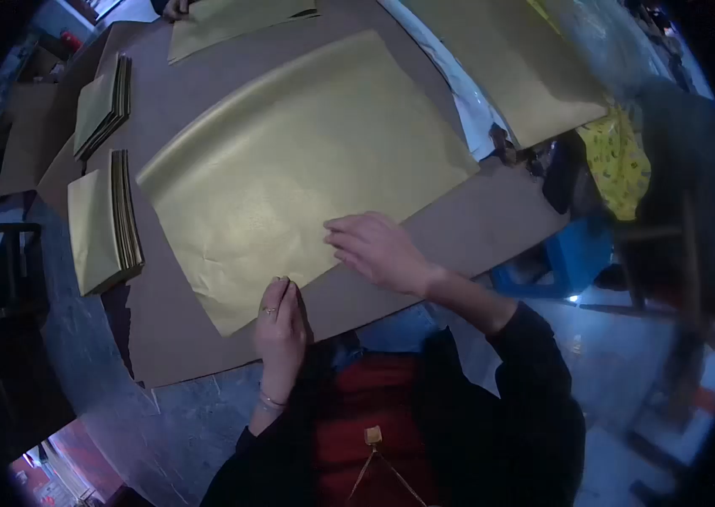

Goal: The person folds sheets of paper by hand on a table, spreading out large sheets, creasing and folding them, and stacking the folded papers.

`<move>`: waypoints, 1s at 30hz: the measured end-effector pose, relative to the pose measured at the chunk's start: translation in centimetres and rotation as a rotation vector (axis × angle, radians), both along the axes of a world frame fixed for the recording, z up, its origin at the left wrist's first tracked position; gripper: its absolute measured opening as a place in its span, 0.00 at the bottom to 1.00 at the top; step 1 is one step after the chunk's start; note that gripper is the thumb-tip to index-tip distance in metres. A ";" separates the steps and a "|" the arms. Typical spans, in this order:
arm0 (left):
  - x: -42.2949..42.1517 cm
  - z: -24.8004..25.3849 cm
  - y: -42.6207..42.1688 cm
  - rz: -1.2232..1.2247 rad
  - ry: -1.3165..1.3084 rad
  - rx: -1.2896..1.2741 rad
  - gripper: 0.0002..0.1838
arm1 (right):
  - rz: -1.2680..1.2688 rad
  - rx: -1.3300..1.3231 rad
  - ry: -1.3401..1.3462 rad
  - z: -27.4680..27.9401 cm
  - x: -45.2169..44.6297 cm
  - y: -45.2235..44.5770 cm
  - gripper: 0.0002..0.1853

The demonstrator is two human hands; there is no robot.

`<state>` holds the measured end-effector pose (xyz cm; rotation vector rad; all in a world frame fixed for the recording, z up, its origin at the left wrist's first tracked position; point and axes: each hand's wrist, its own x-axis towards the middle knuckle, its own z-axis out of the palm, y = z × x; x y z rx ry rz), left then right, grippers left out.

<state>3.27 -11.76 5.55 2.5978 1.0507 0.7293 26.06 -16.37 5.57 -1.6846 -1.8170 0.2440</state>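
A large gold sheet (pixel 290 160) lies on the brown cardboard surface (pixel 475 220), its far left edge curving upward. My left hand (pixel 280 325), with a ring and a bracelet, is at the sheet's near edge. Its fingers are pressed together, and whatever they grip is too small to make out. To the right, my right hand (pixel 374 249) rests over the same near edge, palm down, with its fingers stretched out on the sheet.
Two stacks of folded gold sheets (pixel 104 224) (pixel 102 110) stand at the left. Another person's hand (pixel 176 8) touches a gold piece (pixel 235 24) at the far edge. More gold sheets (pixel 518 68) lie at the right, above a yellow patterned bag (pixel 615 160) and a blue stool (pixel 573 258).
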 end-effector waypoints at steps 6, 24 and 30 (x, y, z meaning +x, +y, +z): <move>-0.2 -0.3 0.0 0.025 -0.020 0.043 0.13 | 0.223 -0.179 -0.239 -1.2 -1.4 7.8 0.23; 7.8 1.1 12.4 -0.113 0.167 -0.119 0.16 | -0.158 -0.114 -0.365 -4.0 5.3 23.2 0.26; 14.5 -3.6 24.2 0.065 0.225 0.102 0.27 | -0.149 -0.146 -0.338 -3.4 5.2 23.0 0.26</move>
